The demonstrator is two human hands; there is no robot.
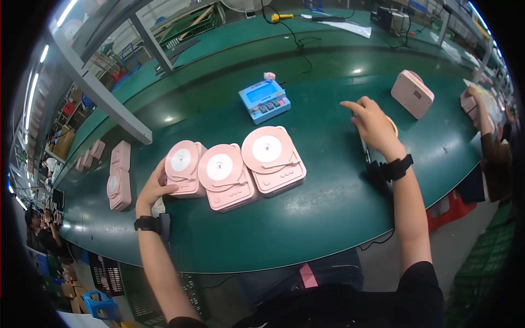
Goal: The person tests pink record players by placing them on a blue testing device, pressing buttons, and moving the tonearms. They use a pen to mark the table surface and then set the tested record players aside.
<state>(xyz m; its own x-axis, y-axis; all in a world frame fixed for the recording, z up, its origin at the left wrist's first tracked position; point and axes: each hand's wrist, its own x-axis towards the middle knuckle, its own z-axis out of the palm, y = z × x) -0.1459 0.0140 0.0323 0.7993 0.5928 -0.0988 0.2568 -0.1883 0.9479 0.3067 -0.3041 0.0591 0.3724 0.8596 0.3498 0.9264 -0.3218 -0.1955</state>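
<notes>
Three pink record-player-shaped devices stand in a slanting row before me, each with a round platter, white centre, small arm and buttons. My left hand [155,187] is closed around the near left side of the leftmost device [185,169], thumb at its front. The middle device [227,177] and the right device [273,160] sit close together, untouched. Over the table to the right, my right hand [374,124] has its index finger stretched out leftward. A pale curved edge [392,126] shows beside that hand, mostly hidden by it; what it belongs to I cannot tell.
A blue box with a screen and keys [265,101] stands behind the row. Another pink device [413,94] is tipped up at the far right. More pink devices [119,183] lie left, near a grey post [104,90]. A co-worker's arm [484,112] reaches in at right.
</notes>
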